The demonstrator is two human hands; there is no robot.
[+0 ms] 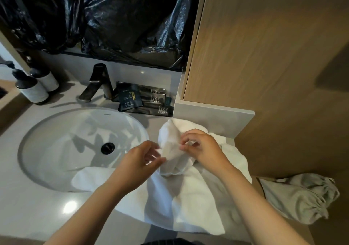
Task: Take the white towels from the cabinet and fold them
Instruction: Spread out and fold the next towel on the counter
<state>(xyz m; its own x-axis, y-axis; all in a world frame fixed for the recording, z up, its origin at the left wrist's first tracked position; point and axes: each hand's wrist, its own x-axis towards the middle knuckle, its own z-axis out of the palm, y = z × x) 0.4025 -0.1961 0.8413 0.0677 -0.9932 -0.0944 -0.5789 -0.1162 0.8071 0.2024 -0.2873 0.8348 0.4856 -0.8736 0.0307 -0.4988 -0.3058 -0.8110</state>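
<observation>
Crowding the towel (188, 197): sink (56, 131), sachets (143, 101).

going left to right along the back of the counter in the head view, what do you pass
Two pump bottles → dark faucet → black toiletry packets → wooden cabinet. In front of this row, both hands work on the white towels beside the sink.

Pale stone surface (37, 212) held an inset sink (56, 140). White towels (198, 197) lay rumpled at right. Dark sachets (143, 101) and two bottles (35, 87) sat behind.
</observation>
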